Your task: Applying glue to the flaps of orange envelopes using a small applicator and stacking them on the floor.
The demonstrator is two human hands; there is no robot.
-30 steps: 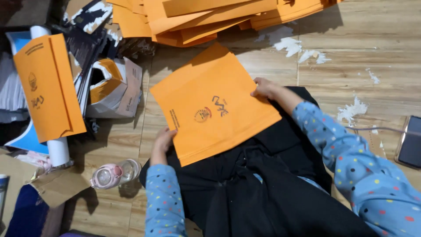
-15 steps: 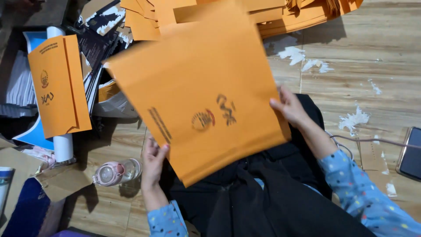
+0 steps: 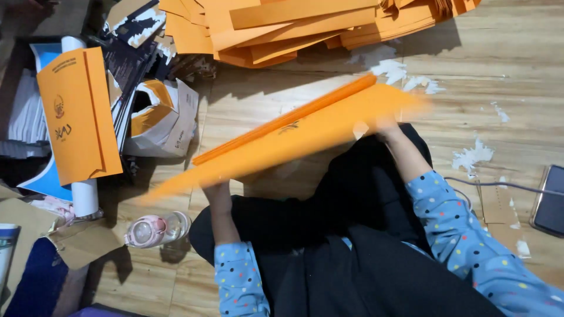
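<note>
Nearest the camera, black cloth (image 3: 352,246) covers the person's lap, with two dotted blue sleeves (image 3: 470,246) reaching out over it. Just beyond, the left hand (image 3: 216,194) pinches the lower edge of a large orange envelope (image 3: 305,132), while the right hand (image 3: 385,126) holds its upper right edge; both grips are closed on the paper, though the fingers are partly hidden behind it. That envelope is tilted nearly edge-on and blurred, lifted above the lap and the wooden floor (image 3: 517,70). To the left, a small pink bottle (image 3: 150,230) lies on the floor beside torn cardboard (image 3: 82,243). Farther left, a second orange envelope (image 3: 76,117) leans against a white tube (image 3: 85,196), next to a crumpled white box (image 3: 167,117). On the right edge, a dark phone (image 3: 551,199) lies with a cable, and white paper scraps (image 3: 470,155) dot the boards. Farthest off, a pile of orange envelopes (image 3: 294,23) is heaped along the top.
</note>
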